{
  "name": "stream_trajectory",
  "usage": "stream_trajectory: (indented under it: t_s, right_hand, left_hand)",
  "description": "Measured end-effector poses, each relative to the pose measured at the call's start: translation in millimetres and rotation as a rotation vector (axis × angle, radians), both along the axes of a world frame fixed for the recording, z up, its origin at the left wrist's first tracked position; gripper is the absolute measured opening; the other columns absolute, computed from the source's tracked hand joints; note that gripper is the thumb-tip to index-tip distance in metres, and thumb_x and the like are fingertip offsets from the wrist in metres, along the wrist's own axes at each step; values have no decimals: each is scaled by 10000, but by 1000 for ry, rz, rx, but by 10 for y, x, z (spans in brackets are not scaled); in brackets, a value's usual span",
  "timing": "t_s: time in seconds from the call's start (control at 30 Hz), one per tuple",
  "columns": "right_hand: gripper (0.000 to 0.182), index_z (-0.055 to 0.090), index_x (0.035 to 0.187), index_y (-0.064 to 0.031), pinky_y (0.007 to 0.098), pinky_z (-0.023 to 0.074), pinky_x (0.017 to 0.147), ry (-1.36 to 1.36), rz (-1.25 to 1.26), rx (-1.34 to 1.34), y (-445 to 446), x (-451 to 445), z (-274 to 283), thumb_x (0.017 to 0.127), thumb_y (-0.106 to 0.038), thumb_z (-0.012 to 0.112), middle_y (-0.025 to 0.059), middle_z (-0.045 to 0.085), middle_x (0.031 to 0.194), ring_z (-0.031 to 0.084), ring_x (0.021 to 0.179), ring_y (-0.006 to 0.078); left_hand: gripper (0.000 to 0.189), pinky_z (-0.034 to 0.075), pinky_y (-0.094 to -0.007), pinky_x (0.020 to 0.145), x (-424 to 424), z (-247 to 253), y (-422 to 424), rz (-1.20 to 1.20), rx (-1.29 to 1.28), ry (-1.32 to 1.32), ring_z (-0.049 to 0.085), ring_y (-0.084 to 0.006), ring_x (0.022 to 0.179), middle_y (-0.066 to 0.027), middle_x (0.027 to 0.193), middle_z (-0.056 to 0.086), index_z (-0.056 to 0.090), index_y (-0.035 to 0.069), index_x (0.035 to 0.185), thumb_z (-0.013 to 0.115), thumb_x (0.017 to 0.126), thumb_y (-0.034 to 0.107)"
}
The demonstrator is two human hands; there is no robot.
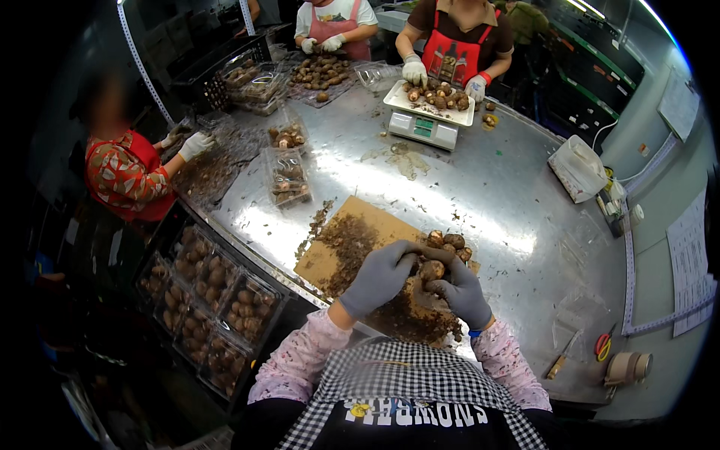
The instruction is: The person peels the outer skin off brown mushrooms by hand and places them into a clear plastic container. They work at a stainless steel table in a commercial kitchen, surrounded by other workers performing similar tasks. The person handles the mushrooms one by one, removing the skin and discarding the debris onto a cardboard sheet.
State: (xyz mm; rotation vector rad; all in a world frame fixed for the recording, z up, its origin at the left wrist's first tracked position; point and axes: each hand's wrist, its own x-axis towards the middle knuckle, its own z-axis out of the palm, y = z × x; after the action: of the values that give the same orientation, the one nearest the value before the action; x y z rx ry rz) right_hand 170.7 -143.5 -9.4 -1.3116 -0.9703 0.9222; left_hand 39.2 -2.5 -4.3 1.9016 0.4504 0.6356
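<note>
My right hand (464, 289), in a grey glove, grips a brown taro corm (432, 271) with a pale cut end. Close against its far left side is my left hand (379, 275), gloved alike, with soil-stained fingers bent; their grip is partly hidden. Beneath both hands lies a piece of cardboard (388, 216), strewn with dark peelings and soil (349, 242). Several more taro corms (453, 242) sit in a small group just beyond my right fingers.
Clear lidded boxes of corms (289, 177) stand on the metal table (360, 185). A black crate (208, 309) of packed boxes is at left. Across are a scale (424, 132) and three co-workers. A knife (564, 354), scissors (604, 344) and tape roll (627, 368) lie right.
</note>
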Motion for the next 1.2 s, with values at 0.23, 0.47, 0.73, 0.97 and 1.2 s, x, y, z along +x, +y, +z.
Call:
stream_trajectory:
  t_s: [0.23,0.47,0.73,0.97,1.2]
  right_hand:
    - [423,531,1296,15,247,512,728,9,-148,-37,-3,77,-142,885,-60,598,47,614,1040,595,809,96]
    - [457,596,1199,19,257,483,643,-272,-245,-140,-15,84,-63,806,-171,731,64,635,872,574,715,90]
    - [460,620,1122,34,281,519,686,-576,-176,-80,-4,83,-19,785,-242,769,103,674,859,635,755,133]
    - [432,578,1219,26,286,500,913,-176,-88,-1,-31,44,28,808,-55,688,105,653,1145,625,1031,161]
    - [464,562,1243,33,300,477,973,-135,-238,161,27,59,-232,797,14,688,95,632,1151,605,1079,178]
  left_hand:
    - [260,522,-367,786,-12,-109,-18,-20,256,60,667,-302,871,-164,986,688,647,32,1162,563,923,91]
    - [268,523,-380,751,-35,29,-118,-9,307,31,667,-315,871,-176,976,685,648,20,1155,615,911,125]
    - [188,520,-385,683,0,-53,-124,16,397,-51,654,-322,741,-157,827,667,644,11,1051,631,896,116]
    - [132,480,-362,558,43,-218,93,251,426,22,614,-304,616,-147,705,618,599,16,851,638,887,137]
    - [215,523,-283,754,-37,-16,-81,-67,-308,100,648,-133,874,-120,944,695,662,-13,1087,597,955,144]
